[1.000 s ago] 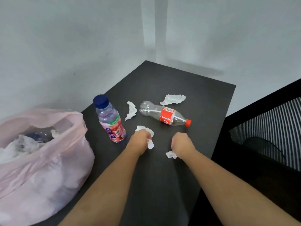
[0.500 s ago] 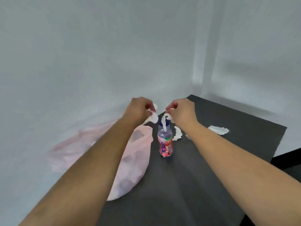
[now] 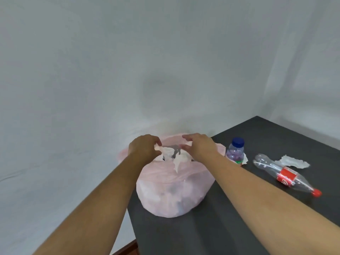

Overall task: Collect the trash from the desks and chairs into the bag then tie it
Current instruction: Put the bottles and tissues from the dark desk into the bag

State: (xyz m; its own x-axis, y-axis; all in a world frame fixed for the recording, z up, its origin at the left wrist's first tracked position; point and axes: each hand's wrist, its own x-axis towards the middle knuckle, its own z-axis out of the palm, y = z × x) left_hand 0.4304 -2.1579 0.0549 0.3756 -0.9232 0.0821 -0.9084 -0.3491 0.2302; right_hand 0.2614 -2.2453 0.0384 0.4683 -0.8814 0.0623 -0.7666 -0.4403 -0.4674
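Note:
A full pink plastic bag (image 3: 174,190) stands at the left end of the black desk (image 3: 230,232), its mouth open upward. My left hand (image 3: 145,149) is over the mouth, fingers curled on a crumpled white tissue (image 3: 164,150). My right hand (image 3: 201,146) hovers over the mouth too, fingers spread. A second white tissue (image 3: 180,161) hangs just under its thumb, draping over the bag's front rim. Right of the bag, a blue-capped bottle (image 3: 235,153) stands upright. A clear bottle with a red label and red cap (image 3: 284,174) lies on its side.
One torn tissue (image 3: 294,161) lies behind the lying bottle, and another scrap (image 3: 245,160) peeks out beside the upright bottle. A white wall runs close behind the desk and bag. The desk's left edge drops to the floor (image 3: 127,250).
Both hands lifted tissues off the desk and carried them left to the bag's mouth. My right hand's fingers have spread apart. The view swung left with them.

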